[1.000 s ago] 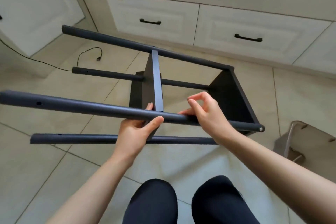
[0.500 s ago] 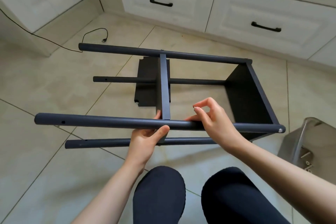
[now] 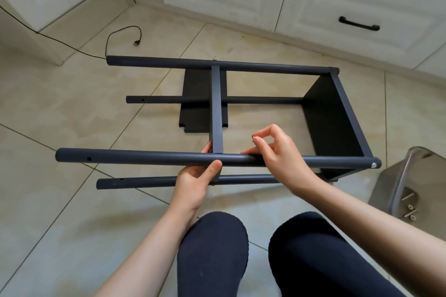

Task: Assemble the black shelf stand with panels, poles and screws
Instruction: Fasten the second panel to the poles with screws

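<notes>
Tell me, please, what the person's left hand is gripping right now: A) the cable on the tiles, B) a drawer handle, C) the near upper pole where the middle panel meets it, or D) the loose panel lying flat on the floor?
C: the left hand has its grip around the near upper pole just below the middle panel.

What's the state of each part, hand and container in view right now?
shelf stand: on its side on the floor, part assembled.
middle panel: set between the poles.
near upper pole: gripped, open screw hole near its left end.
loose panel: flat on the floor.
left hand: grips the near upper pole.
right hand: pinches a small screw, rests on the pole.
metal container: open, holds screws.
</notes>
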